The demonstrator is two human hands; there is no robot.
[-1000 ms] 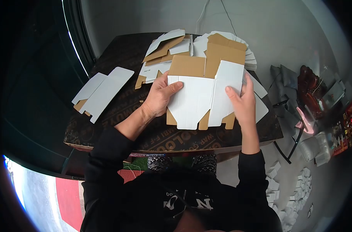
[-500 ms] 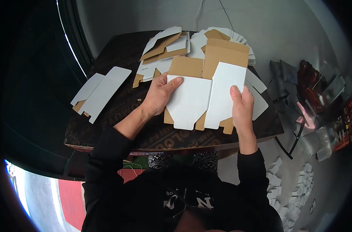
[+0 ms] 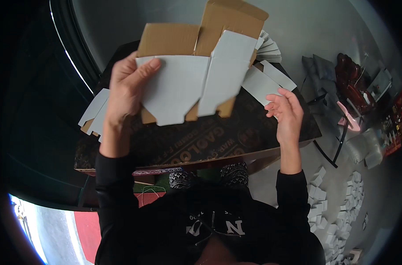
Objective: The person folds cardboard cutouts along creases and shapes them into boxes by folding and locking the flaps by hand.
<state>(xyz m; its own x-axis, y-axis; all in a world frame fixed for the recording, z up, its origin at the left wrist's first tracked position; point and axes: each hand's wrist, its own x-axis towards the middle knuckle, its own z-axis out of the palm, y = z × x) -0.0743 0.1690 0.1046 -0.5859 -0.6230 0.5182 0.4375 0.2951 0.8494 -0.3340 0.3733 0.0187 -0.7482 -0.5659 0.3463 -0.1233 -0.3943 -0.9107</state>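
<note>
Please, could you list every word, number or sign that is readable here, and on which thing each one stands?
"GAOLO", following letters unclear: dark tabletop
"COMBI F-F", faint: same tabletop
"WAP", following letters unclear: same tabletop
"N": black top
Other marks near the "N": too small or blurred to read.
Label strip on the table's front edge: too small to read.
Flat carton in the left hand: no print visible.

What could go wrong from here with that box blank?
Only the left hand grips the cardboard box blank, at one side, so its free right panel might sag or twist. The blank hides part of the table, so an unseen bump is possible. The open right hand, close to the white carton, could nudge it askew.
</note>
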